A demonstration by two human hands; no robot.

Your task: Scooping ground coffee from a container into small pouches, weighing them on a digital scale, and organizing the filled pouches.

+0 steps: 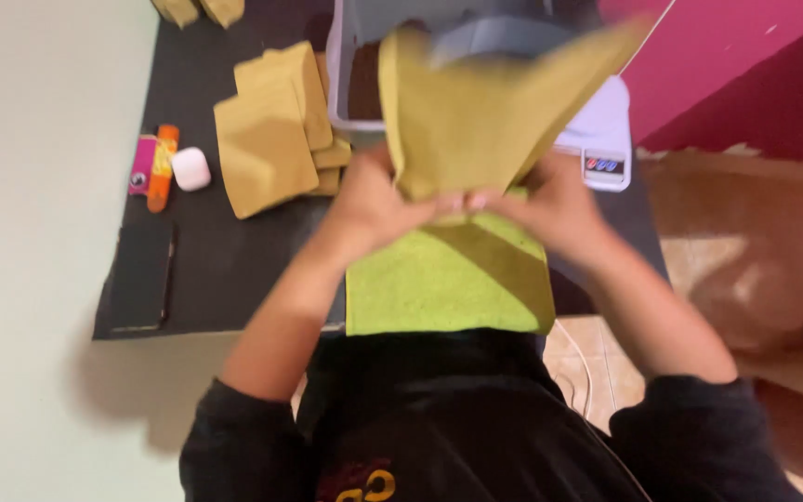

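Observation:
Both my hands grip a mustard-yellow paper bag (485, 112) raised upright over the black table (225, 270). My left hand (378, 200) pinches its lower left edge and my right hand (555, 204) holds the lower right edge, fingertips nearly meeting. Under my hands lies a bright green sheet (420, 288) with a darker olive fold, reaching the table's near edge.
A pile of similar yellow-brown bags (267, 130) lies to the left. A white earbud case (191, 169), an orange marker (162, 167), a pink item (141, 165) and a dark phone (141, 274) sit at the far left. A translucent bin (346, 65) and white scale (606, 153) stand behind.

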